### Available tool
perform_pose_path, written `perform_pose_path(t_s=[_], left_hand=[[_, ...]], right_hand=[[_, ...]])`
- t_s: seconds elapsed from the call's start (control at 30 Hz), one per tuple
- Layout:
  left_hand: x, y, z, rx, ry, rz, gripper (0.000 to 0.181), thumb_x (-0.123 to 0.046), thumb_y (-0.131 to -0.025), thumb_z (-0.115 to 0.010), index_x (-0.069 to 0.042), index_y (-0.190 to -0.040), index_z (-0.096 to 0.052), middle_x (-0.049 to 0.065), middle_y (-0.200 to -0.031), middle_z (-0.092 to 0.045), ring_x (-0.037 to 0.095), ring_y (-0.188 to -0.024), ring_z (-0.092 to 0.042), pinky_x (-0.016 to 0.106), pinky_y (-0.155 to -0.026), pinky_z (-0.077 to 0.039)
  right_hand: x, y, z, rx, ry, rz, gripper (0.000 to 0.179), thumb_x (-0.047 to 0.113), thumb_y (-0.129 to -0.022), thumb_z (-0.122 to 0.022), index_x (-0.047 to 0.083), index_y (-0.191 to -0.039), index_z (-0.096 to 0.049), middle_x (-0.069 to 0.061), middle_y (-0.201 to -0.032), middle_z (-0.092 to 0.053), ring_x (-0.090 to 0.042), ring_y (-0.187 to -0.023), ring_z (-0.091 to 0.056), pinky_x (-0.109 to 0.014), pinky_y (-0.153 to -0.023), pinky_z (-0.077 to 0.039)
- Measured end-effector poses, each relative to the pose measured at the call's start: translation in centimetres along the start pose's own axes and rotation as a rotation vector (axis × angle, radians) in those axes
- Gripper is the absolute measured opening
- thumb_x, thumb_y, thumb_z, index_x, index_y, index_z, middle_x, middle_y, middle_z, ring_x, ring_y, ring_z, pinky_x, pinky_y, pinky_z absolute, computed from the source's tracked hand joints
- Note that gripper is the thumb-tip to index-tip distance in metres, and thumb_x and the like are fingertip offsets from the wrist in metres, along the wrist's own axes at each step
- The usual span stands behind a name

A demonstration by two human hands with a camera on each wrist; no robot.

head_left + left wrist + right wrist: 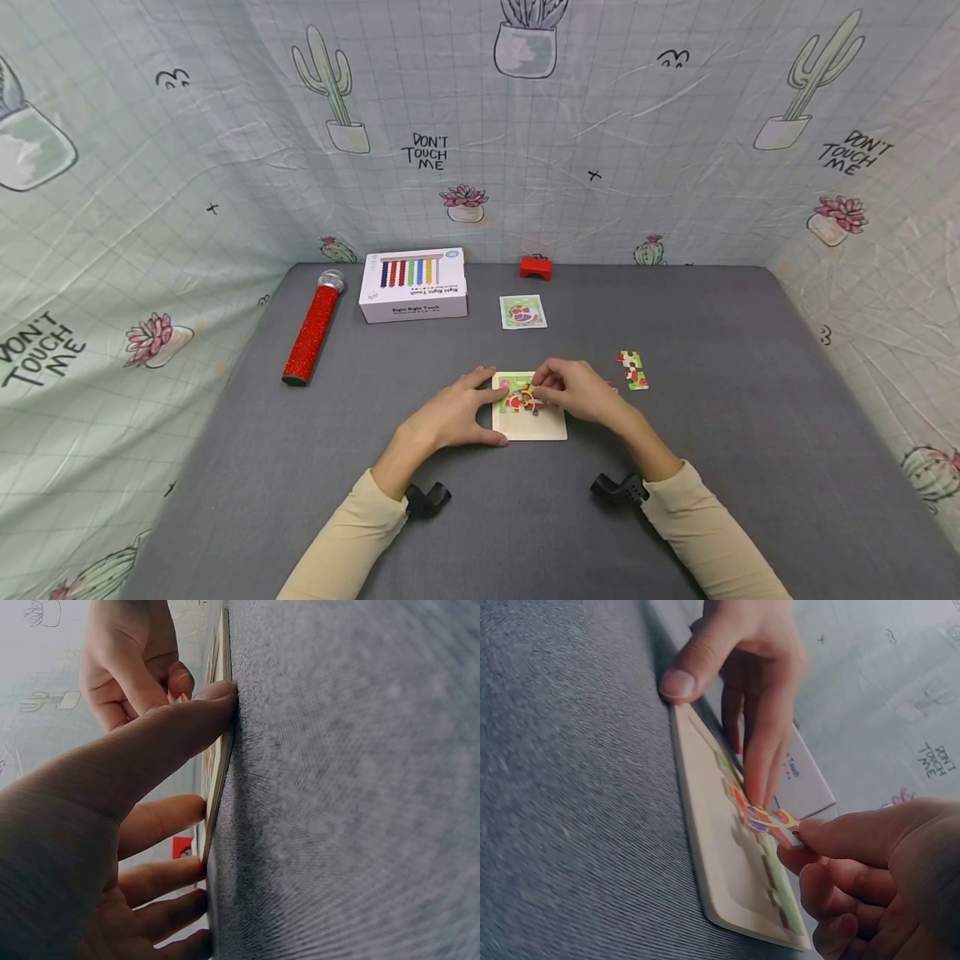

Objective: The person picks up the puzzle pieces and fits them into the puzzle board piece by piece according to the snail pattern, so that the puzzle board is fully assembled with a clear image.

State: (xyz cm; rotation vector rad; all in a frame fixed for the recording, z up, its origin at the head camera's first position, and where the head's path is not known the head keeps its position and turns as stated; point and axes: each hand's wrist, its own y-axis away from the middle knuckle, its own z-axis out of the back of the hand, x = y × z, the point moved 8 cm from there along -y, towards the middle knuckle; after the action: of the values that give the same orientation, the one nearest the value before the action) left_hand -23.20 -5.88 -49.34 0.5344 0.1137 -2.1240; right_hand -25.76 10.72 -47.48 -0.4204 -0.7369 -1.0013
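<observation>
Near the middle of the grey table (480, 533), a pale puzzle tray (528, 429) lies flat between two bare hands, some printed pieces set in its recess and the near part bare. Just over it, the right hand (581, 392) pinches a puzzle piece (776, 827) between thumb and forefinger, while the left hand (450, 412) presses on the tray with extended thumb and fingers, the thumb at its near left corner. That piece looks thin, stiff and very light, likely wood or board (the pictures do not settle which), so it should take a fingertip grip by its opposite edges, well clear of the knobs; its printed face may be a little slick, and the narrow knobs are probably what would chip first. Its outline is wavy, coloured red, yellow and purple. The tray looks rigid, smooth and matt, with rounded corners and a shallow raised rim, best steadied by that rim. Loose pieces (633, 371) lie right of it on the finely woven cloth; beyond are a glittery red microphone (309, 337), a crisp-edged white box (414, 287), a square picture card (522, 312) and an arched red block (536, 268).
</observation>
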Motion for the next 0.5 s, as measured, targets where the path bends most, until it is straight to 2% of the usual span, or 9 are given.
perform_pose_path(t_s=[0.2, 0.5], left_hand=[[0.05, -0.04, -0.02, -0.001, -0.007, 0.003, 0.081, -0.057, -0.078, -0.08, -0.025, -0.147, -0.052, 0.01, -0.162, -0.034, 0.033, -0.151, -0.032, 0.049, -0.118, -0.038], [0.0, -0.04, 0.01, 0.005, -0.011, 0.002, 0.081, -0.057, -0.078, -0.08, -0.025, -0.148, -0.052, 0.01, -0.162, -0.034, 0.033, -0.151, -0.031, 0.049, -0.118, -0.038]], right_hand=[[-0.02, -0.1, -0.65, 0.009, 0.01, -0.01, 0.008, 0.015, -0.091, -0.073, 0.01, -0.095, -0.068, 0.001, -0.081, -0.069, -0.006, -0.07, -0.059, -0.02, -0.061, -0.049], [0.04, -0.21, -0.9, -0.029, 0.069, 0.014, 0.008, 0.016, -0.09, -0.074, 0.01, -0.092, -0.068, 0.004, -0.076, -0.066, -0.005, -0.067, -0.056, -0.019, -0.06, -0.046]])
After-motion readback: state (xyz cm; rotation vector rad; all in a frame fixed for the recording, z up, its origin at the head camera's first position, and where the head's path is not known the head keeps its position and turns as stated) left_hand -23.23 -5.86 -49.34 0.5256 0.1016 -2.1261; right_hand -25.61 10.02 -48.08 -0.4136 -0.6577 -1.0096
